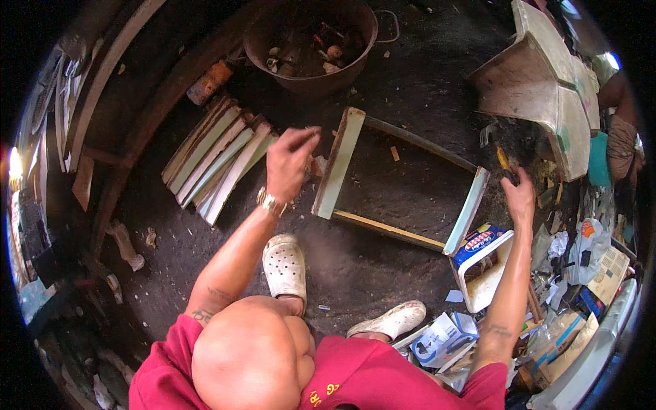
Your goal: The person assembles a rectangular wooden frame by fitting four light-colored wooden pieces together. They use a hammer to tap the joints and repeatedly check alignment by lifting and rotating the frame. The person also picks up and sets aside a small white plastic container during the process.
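In my right hand [521, 196], fingers wrapped round the handle, is a hammer [503, 158] with a yellow grip; its metal head points away from me, over the dark ground. My left hand [290, 162] is raised just left of the wooden frame, fingers and thumb drawn together. Whatever they pinch, if anything, is too small to make out. Between my hands the rectangular frame [346, 164] lies on the ground, made of two pale green end slats joined by two thinner strips. Left of my left hand is a stack of painted wooden slats [222, 154].
A large metal pot [311, 80] with scraps stands at the far side. A white plastic tub [486, 256] lies beside the frame's right end. A worn pale plastic piece [547, 89] is far right, with a person's limb beyond. Litter and a box [445, 339] crowd the near right.
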Available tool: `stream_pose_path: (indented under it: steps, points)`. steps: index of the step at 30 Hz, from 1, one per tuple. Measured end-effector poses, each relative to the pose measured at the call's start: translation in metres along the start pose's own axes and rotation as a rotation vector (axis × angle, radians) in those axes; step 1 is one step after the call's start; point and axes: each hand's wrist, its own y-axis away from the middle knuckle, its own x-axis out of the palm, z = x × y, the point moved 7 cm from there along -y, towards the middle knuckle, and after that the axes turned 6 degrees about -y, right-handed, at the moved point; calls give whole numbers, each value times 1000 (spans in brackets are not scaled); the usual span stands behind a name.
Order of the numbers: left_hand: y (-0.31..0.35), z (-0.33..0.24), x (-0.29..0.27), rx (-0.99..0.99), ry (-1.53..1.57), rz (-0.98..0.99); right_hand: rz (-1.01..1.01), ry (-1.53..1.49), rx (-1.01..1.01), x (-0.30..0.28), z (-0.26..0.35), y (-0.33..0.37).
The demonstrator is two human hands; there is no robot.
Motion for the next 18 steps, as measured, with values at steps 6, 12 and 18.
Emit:
stream_pose_path:
  steps: [6, 12, 18]
  points:
    - [-45, -10, 42, -118, 365, 7, 67, -683, 160, 33, 64, 74]
    - [-54, 0, 71, -48, 232, 34, 123, -793, 196, 87, 113, 121]
    - [-61, -7, 75, 286, -64, -23, 196, -720, 174, 100, 134, 121]
